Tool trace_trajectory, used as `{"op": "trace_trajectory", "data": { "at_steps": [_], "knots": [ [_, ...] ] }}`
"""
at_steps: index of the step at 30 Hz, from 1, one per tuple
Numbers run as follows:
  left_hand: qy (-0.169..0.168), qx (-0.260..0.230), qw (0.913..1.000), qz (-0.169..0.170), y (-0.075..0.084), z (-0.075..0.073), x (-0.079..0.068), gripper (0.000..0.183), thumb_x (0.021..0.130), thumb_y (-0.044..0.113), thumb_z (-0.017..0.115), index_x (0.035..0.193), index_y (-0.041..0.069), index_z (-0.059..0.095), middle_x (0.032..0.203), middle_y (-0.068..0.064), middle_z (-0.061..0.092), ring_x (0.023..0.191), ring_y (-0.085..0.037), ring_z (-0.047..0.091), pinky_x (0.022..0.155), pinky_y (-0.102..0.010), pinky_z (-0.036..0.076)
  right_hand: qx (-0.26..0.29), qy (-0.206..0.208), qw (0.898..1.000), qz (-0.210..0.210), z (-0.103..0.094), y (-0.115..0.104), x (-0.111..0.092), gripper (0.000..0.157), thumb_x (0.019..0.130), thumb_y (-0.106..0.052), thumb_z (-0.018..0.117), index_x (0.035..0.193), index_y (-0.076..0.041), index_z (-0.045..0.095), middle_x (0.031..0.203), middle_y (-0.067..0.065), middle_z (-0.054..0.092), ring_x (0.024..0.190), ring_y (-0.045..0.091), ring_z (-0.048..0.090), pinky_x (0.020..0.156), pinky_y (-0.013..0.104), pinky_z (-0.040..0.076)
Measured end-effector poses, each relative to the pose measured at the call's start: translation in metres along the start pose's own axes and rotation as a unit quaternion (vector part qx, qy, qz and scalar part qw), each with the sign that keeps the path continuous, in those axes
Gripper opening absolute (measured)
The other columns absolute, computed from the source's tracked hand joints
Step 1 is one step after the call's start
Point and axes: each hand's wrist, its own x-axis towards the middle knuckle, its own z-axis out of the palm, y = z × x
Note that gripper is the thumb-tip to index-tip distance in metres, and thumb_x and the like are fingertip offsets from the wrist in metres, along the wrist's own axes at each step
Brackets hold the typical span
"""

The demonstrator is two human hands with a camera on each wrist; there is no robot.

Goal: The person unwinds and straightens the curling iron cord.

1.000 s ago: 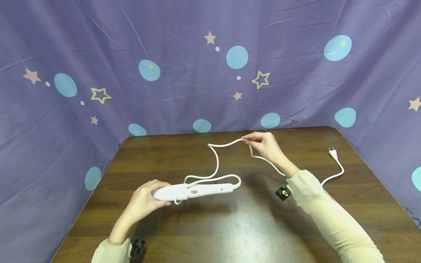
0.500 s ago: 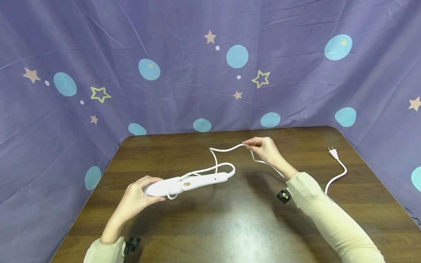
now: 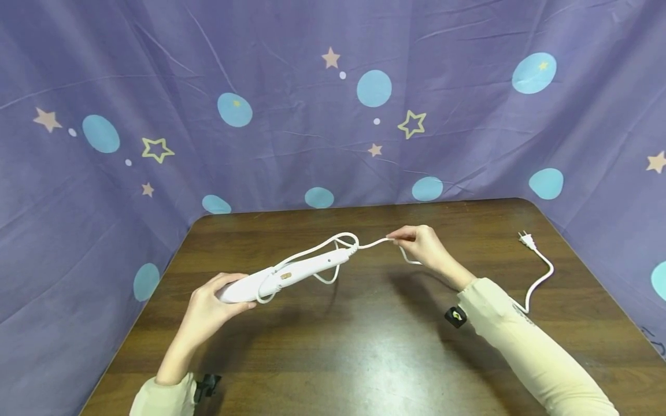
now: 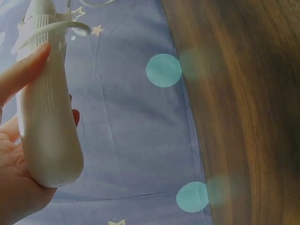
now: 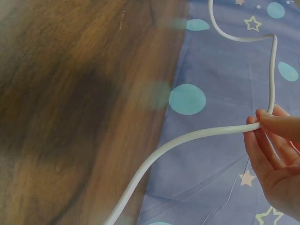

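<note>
In the head view my left hand grips the wide rounded end of a white hair straightener, held above the table and tilted up to the right. A small gold switch shows on its side. The left wrist view has the thumb lying along the ridged body of the straightener. Loops of white power cord go round its middle and hang from its narrow end. Farther right, my right hand pinches the cord between thumb and fingertips; the right wrist view shows the cord bending at the pinch.
A two-pronged plug lies at the table's right rear, its cord running behind the right sleeve. Beyond the brown wooden table hangs a purple patterned curtain. Each wrist carries a black mount.
The left hand has moved a little left, and the straightener's narrow end has swung upward. My right hand has come slightly lower and nearer with the cord. The plug's cord has shifted.
</note>
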Motion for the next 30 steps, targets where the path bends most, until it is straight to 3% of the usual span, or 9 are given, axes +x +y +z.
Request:
{"op": "trace_trajectory", "data": {
  "at_steps": [7,15,22,30],
  "knots": [
    [0.018,-0.003,0.9996,-0.023,0.001,-0.001,0.002,0.051,0.052,0.013,0.084,0.099,0.011,0.065,0.089,0.000,0.063,0.080,-0.005,0.051,0.068,-0.016,0.036,-0.017,-0.019,1.000,0.013,0.000,0.003,-0.005,0.014,0.076,0.002,0.063,0.088,-0.002,0.069,0.083,0.009,0.068,0.072,0.014,0.060,0.063,0.022,0.046],
    [0.084,0.007,0.9954,-0.045,0.000,0.000,0.004,0.049,0.049,0.005,0.084,0.095,0.007,0.066,0.085,-0.004,0.065,0.076,0.000,0.050,0.068,-0.018,0.034,0.001,-0.044,0.999,-0.002,-0.001,0.002,-0.014,0.015,0.076,0.005,0.062,0.088,-0.001,0.069,0.083,0.009,0.068,0.075,0.017,0.061,0.065,0.027,0.048],
    [0.113,0.044,0.9915,-0.049,-0.002,0.002,0.005,0.049,0.048,0.005,0.083,0.094,0.004,0.066,0.085,-0.011,0.064,0.077,-0.023,0.056,0.067,-0.027,0.035,0.026,-0.071,0.997,-0.011,-0.004,0.000,-0.024,0.016,0.076,0.007,0.062,0.088,-0.001,0.069,0.083,0.011,0.067,0.067,0.006,0.055,0.057,0.020,0.044],
    [0.121,0.080,0.9882,-0.049,-0.010,0.003,0.007,0.049,0.049,0.008,0.084,0.094,0.004,0.066,0.087,-0.014,0.063,0.080,-0.031,0.056,0.067,-0.043,0.037,0.058,-0.087,0.995,-0.011,-0.009,-0.003,-0.034,0.016,0.076,0.007,0.061,0.088,0.000,0.069,0.083,0.010,0.066,0.069,0.013,0.058,0.056,0.022,0.047]
  ]
}}
